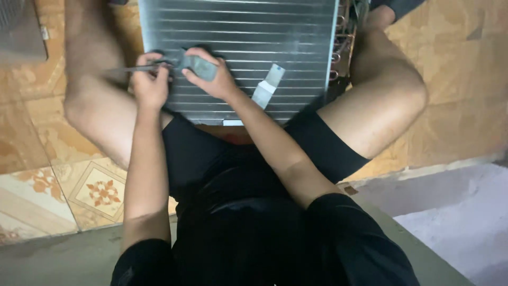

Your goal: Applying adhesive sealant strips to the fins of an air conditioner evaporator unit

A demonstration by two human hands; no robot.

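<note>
A finned metal coil panel [248,26] with thin horizontal tubes rests between my bare knees. My right hand [211,74] is closed around a grey tool handle [200,65] held against the panel's lower left area. My left hand [150,79] grips the thin metal end of the same tool [129,69], which sticks out to the left past the panel's edge. A strip of pale tape [267,85] is stuck on the fins to the right of my right hand.
Copper tube bends [338,47] line the panel's right side. I sit on a concrete ledge [63,259] above a patterned tile floor [100,190]. A grey slab [455,212] lies at the lower right.
</note>
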